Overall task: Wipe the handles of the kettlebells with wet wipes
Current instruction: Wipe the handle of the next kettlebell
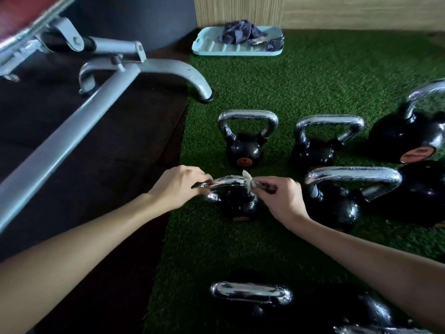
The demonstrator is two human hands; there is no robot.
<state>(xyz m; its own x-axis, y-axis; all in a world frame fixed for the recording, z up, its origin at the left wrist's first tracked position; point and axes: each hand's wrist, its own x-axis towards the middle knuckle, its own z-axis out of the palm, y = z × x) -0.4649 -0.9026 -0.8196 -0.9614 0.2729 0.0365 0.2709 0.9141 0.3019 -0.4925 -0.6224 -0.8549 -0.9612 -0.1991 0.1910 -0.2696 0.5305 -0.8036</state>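
A small black kettlebell (238, 206) with a chrome handle (227, 181) stands on green turf in the middle of the view. My left hand (177, 189) grips the left end of that handle. My right hand (279, 198) pinches a pale wet wipe (248, 180) against the handle's right end. Several other black kettlebells with chrome handles stand around: one behind (244, 150), one to its right (313, 150), a larger one (337, 206) beside my right hand, and one (251, 291) close in front.
A grey metal bench frame (115, 80) lies across the dark rubber floor on the left. At the back a light blue tray (216, 48) holds a crumpled dark cloth (240, 32). Big kettlebells (409, 138) crowd the right edge.
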